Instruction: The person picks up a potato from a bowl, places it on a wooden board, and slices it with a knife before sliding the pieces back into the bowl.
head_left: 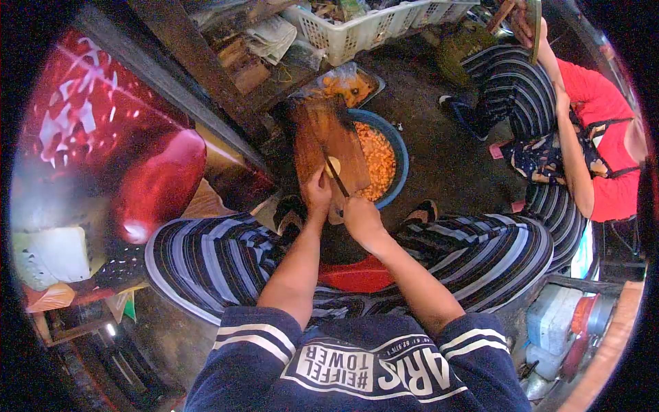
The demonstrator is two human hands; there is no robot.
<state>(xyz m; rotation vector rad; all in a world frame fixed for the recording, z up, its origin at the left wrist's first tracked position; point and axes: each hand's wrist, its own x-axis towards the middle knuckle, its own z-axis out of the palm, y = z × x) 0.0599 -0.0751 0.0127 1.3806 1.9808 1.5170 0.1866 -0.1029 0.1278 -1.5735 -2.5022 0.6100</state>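
The left hand (318, 191), fingertips pressed around a small pale-yellow piece (333, 167), holds it at the right edge of the brown wooden board (322, 134). The right hand (362, 218) has its fingers closed round a dark-bladed knife (337, 180), its blade against the piece. The blue-rimmed tub of orange cubes (398, 154) is just beside that edge.

The board (334, 130) is smooth-looking wood. At twelve o'clock, the crate (371, 36) is plastic; at ten, the red panel (103, 113) looks glossy.
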